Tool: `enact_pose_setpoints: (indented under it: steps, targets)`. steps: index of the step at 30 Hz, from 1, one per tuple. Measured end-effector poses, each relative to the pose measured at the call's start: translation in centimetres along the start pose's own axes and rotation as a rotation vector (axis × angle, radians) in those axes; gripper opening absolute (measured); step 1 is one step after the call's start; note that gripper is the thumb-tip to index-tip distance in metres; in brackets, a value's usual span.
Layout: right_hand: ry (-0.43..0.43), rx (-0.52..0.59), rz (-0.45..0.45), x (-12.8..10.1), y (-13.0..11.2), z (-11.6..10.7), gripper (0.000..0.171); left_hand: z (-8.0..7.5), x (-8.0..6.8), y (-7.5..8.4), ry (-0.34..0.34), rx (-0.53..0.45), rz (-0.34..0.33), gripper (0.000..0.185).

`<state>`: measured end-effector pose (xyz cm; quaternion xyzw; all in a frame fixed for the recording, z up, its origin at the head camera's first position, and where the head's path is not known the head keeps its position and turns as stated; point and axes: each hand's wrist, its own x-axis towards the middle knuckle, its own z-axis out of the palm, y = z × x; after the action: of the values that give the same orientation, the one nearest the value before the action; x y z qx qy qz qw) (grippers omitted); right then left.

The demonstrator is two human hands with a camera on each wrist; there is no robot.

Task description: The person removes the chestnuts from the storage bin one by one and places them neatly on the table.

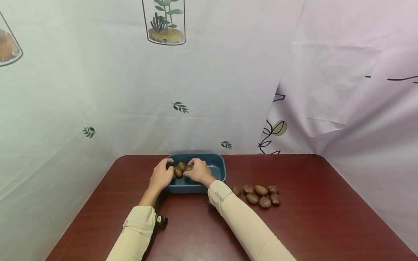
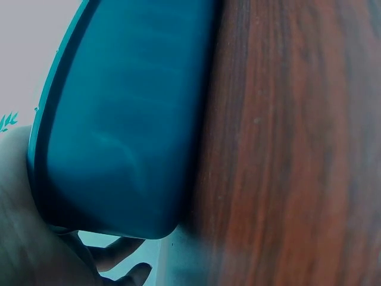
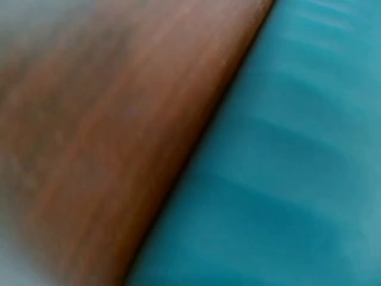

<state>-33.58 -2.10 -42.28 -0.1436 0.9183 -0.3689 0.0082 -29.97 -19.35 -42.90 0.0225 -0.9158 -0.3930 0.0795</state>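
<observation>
A blue plastic tub [image 1: 218, 165] stands at the far middle of a dark red table [image 1: 310, 224]. A few brown chestnuts [image 1: 179, 170] lie inside it. My left hand [image 1: 161, 176] grips the tub's near left corner, fingers curled over the rim. The left wrist view shows that palm [image 2: 21, 238] pressed against the tub's outer wall [image 2: 119, 119]. My right hand [image 1: 197, 171] reaches into the tub and pinches a chestnut [image 1: 188, 168] with curled fingers. In the blurred right wrist view only the tub wall [image 3: 286, 179] and table [image 3: 119, 119] appear; the hand is hidden.
Several more chestnuts [image 1: 260, 194] lie in a loose cluster on the table right of the tub. A small dark object [image 1: 161, 219] sits by my left sleeve. White printed curtains [image 1: 209, 90] close in the table at the back and sides.
</observation>
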Motion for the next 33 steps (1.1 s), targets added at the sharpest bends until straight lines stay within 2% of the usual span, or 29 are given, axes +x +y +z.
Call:
enact_pose_setpoints:
  steps: [3,7,15,24,33]
  targets:
    - [0.065,-0.010,-0.008,-0.3,0.2,-0.7,0.034,0.3,-0.1,0.1,-0.010,0.000,-0.003,0.044]
    - [0.079,0.057,-0.034,-1.0,0.5,-2.0,0.033,0.6,-0.1,0.2,-0.013,-0.001,-0.005,0.044]
    - [-0.015,0.244,-0.079,-3.3,1.0,-5.9,0.035,0.2,-0.2,0.5,0.003,-0.002,0.009,0.044]
    - [-0.079,0.257,-0.072,-7.1,2.5,-9.8,0.037,-0.3,-0.1,0.3,-0.007,0.004,0.005,0.045]
    - [-0.186,0.332,-0.039,-10.6,3.9,-11.8,0.035,-0.3,0.0,-0.1,-0.015,0.005,0.010,0.045]
